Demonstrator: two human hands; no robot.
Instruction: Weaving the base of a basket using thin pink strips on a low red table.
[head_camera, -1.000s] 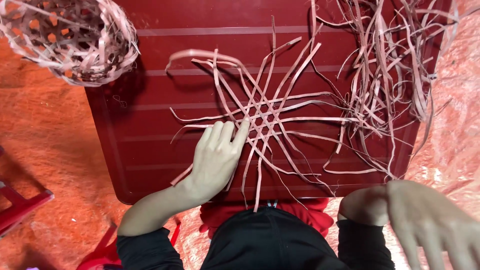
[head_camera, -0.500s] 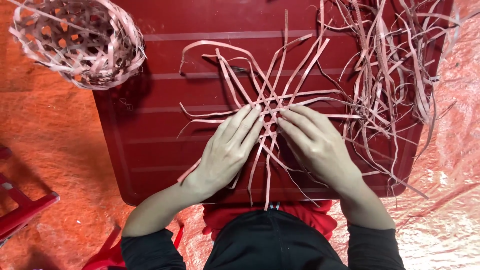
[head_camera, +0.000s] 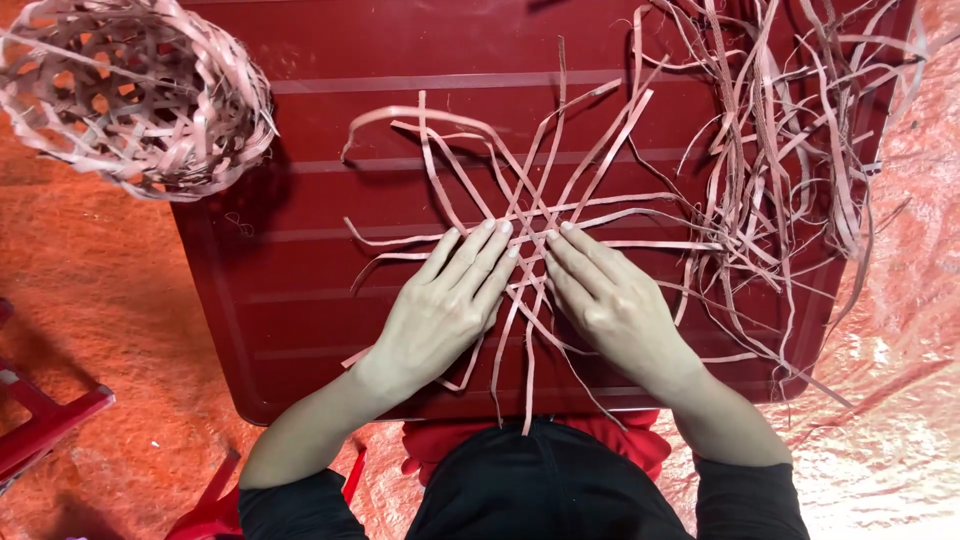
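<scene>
- A dark red plastic worktop (head_camera: 300, 300) with shallow raised ribs across its top fills the middle of the view.
- An orange-red crinkled sheet (head_camera: 110, 300) covers the floor left of the worktop, and also right of it, where it looks paler and glossy in stronger light.
- A red piece of furniture (head_camera: 45, 430), only partly in view, stands on the sheet beyond the worktop's near left corner.
- Soft shadows fall on the worktop's far left part.
</scene>
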